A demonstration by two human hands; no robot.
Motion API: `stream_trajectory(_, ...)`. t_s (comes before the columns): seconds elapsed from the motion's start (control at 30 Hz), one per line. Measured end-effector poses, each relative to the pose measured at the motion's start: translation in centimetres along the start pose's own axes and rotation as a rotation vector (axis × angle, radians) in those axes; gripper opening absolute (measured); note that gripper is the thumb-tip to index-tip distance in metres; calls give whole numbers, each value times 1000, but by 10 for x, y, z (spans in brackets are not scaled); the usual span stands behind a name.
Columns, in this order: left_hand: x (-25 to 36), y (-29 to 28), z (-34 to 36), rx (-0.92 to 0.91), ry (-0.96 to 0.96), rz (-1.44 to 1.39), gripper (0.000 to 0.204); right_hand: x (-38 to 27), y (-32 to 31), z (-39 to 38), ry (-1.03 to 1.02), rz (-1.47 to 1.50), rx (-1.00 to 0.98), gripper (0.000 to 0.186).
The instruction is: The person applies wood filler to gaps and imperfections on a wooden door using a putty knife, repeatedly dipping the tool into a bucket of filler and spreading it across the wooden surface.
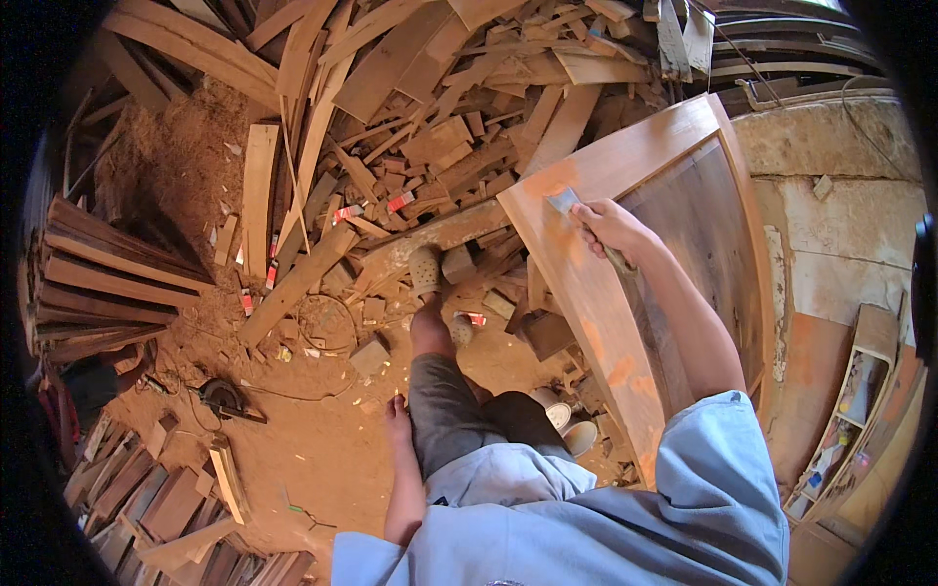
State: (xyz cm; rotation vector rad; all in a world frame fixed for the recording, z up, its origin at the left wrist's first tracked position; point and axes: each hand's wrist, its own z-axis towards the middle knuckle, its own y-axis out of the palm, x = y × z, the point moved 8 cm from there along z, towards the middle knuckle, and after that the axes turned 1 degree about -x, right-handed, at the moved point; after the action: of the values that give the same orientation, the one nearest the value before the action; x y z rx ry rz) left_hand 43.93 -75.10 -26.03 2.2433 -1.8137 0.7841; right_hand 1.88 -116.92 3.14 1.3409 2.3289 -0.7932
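My right hand (611, 227) grips a scraper with a wide metal blade (562, 199), which rests against the upper part of a wooden panelled door (718, 264) leaning at my right. Orange patches (620, 369) mark the door's pale frame, around a darker inner panel. My left hand (398, 422) hangs beside my left thigh, fingers loosely apart, with nothing visible in it.
Scrap boards and offcuts (430, 142) are heaped ahead, around my sandalled feet. Stacked planks (117, 283) stand at left, near a circular saw (220, 396) and cord. White cans (578, 439) sit below the door. A narrow shelf unit (845, 400) is at right.
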Motion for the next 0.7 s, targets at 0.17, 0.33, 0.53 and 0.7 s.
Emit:
stream_trajectory(0.17, -3, -1, 17, 54, 102, 154, 49, -12, 1, 6, 28, -21, 18, 36)
stream_trajectory(0.33, 30, 8, 5, 10, 94, 41, 48, -15, -4, 13, -62, -16, 20, 34)
stream_trajectory(0.53, 32, -8, 2, 29, -10, -125, 42, -1, -22, 2, -235, 351, 103, 29)
stream_trajectory(0.7, 30, -13, 6, 33, -1, -87, 42, 24, -26, -9, -258, 123, 242, 40)
